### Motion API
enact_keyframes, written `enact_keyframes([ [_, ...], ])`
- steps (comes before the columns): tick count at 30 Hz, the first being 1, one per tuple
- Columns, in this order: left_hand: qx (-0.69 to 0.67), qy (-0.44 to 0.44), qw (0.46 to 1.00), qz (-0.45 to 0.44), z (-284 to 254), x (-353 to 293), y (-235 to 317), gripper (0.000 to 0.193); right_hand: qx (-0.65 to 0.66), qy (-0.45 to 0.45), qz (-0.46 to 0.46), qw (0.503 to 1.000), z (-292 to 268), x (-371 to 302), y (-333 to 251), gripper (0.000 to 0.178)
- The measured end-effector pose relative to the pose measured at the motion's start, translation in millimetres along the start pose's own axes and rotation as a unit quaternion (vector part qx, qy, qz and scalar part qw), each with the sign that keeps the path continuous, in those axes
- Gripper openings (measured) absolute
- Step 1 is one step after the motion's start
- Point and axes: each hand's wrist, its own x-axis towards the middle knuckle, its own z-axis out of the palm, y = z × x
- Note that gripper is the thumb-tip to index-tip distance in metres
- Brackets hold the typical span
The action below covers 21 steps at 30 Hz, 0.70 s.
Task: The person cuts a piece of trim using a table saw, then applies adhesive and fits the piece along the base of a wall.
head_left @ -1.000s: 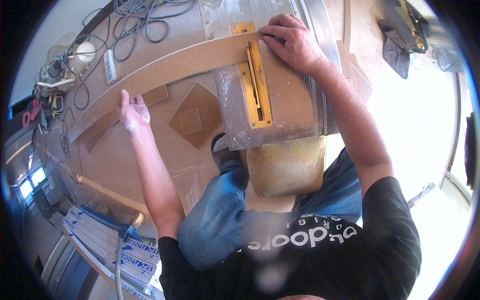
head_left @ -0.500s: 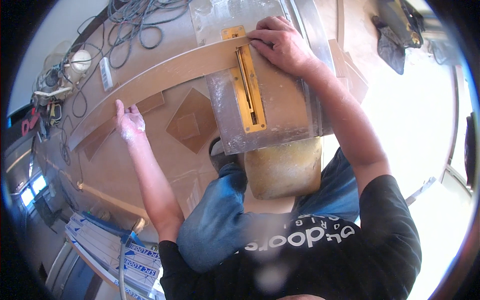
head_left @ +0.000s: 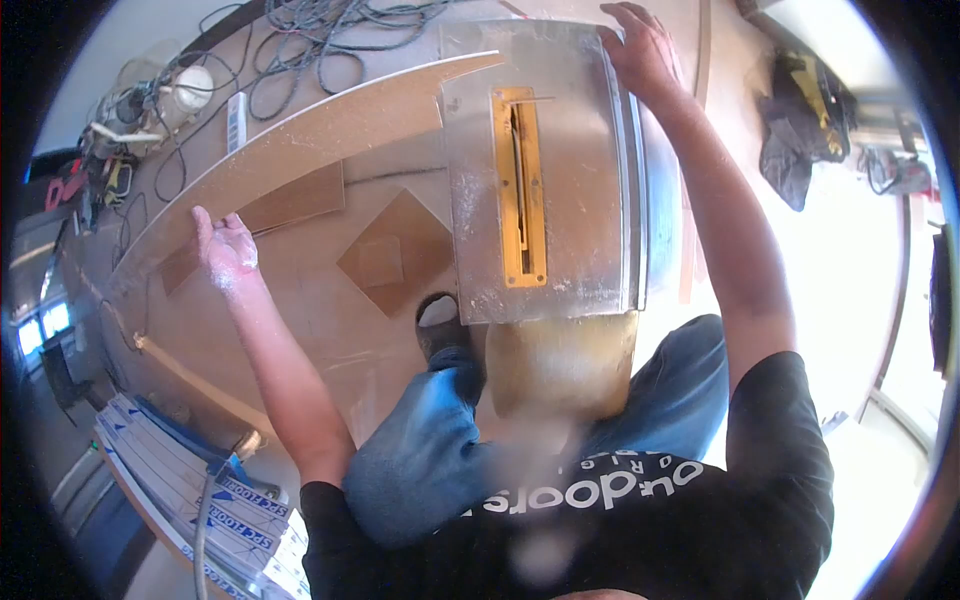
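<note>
My left hand (head_left: 228, 252), dusted white, is palm up at the near edge of a long brown plank (head_left: 300, 145). Its thumb lies over the plank and its fingers reach underneath, gripping it. The plank's pointed right end overlaps the far left part of a metal table saw top (head_left: 580, 190). A yellow slotted insert (head_left: 518, 190) is set in that top, with a thin sliver (head_left: 530, 100) across its far end. My right hand (head_left: 645, 55) is off the plank, fingers loosely apart, at the far right corner of the saw beside the metal fence (head_left: 632, 190).
Flat brown board pieces (head_left: 397, 250) lie on the floor left of the saw. Tangled dark cables (head_left: 310, 40) spread beyond, with tools (head_left: 120, 160) at far left. Flooring boxes (head_left: 200, 490) stand lower left. A yellowish container (head_left: 560, 365) sits between my legs, below the saw's near edge.
My right hand has left the plank's end and moved right and away to the saw's far corner. The plank has shifted left and away, uncovering the yellow insert. The view has shifted too.
</note>
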Motion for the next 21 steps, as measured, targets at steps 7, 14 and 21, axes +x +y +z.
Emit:
enact_keyframes([
  [7,-0.02,-0.072,0.997,0.029,17,-18,11,0.034,0.019,-0.469,0.146,0.871,60,80,46,0.072],
  [14,0.005,-0.022,0.997,0.075,22,-12,44,0.033,0.12,-0.589,0.253,0.759,70,81,25,0.095],
  [21,-0.008,0.012,0.997,0.073,56,-30,70,0.029,0.341,-0.167,0.349,0.857,33,72,34,0.06],
])
